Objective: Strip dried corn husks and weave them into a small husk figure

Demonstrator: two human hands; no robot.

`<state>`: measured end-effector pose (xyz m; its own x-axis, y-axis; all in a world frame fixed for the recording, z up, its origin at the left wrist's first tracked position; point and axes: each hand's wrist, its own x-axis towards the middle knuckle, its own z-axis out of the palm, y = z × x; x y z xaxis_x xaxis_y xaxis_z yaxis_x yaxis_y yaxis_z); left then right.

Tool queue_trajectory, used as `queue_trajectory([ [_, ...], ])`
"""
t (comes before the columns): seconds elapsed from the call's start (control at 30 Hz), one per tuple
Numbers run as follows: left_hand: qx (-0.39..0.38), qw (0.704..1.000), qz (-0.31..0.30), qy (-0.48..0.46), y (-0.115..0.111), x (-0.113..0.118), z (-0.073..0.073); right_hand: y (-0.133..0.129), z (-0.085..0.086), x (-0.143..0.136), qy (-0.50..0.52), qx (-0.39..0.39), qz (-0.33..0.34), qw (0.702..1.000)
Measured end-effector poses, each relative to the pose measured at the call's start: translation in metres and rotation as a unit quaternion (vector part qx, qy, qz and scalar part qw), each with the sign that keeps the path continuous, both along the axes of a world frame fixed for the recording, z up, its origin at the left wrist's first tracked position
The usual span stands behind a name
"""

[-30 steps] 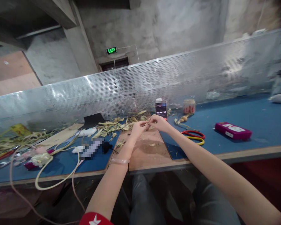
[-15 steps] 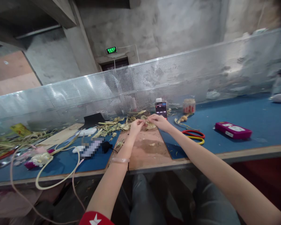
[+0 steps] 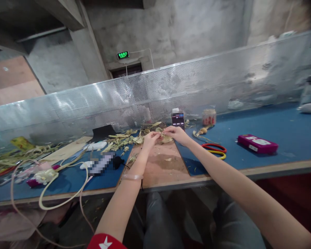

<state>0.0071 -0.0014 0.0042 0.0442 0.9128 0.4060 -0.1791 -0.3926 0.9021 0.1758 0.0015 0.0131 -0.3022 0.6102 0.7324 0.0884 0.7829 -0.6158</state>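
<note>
Over the far end of a reddish-brown board (image 3: 160, 169), my left hand (image 3: 151, 139) and my right hand (image 3: 178, 135) meet almost fingertip to fingertip. Both are closed in a pinch on a small pale dried plant piece (image 3: 162, 134); its exact shape is partly hidden by the fingers. Crumpled dried leaves (image 3: 167, 139) lie just beneath and behind the hands. To the left of them spreads a heap of dry yellow-green stalks and leaves (image 3: 121, 140). A phone with a timer (image 3: 178, 121) stands upright right behind my right hand.
Red and yellow rings (image 3: 217, 152) lie right of my right forearm, with a purple box (image 3: 257, 144) farther right. A jar (image 3: 209, 117) stands near the perforated metal screen (image 3: 134, 93). Left are a looped pale cable (image 3: 41, 200), a black stand (image 3: 103, 133) and more dried stalks (image 3: 46, 150).
The hands stay in almost the same place, with only slight finger movement at the dried plant piece. The other things lie as before.
</note>
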Motion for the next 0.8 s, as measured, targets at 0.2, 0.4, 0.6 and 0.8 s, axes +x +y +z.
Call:
queue_trajectory([
  [0.2,0.007,1.000,-0.013,-0.015,-0.0001,0.0000,0.0006,0.0004,-0.0004,-0.0013,0.003,0.009,0.002,1.000],
  [0.4,0.009,1.000,-0.017,-0.025,-0.0007,-0.0008,0.0014,-0.0006,0.0002,-0.0016,0.007,0.002,0.024,1.000],
  [0.6,0.003,0.999,-0.014,-0.047,0.0002,-0.0004,0.0009,-0.0026,0.0023,-0.0022,-0.026,0.033,0.000,0.999],
  [0.8,0.007,0.999,-0.009,-0.041,0.0016,-0.0011,-0.0003,0.0013,0.0005,-0.0016,-0.051,0.072,-0.038,0.995],
])
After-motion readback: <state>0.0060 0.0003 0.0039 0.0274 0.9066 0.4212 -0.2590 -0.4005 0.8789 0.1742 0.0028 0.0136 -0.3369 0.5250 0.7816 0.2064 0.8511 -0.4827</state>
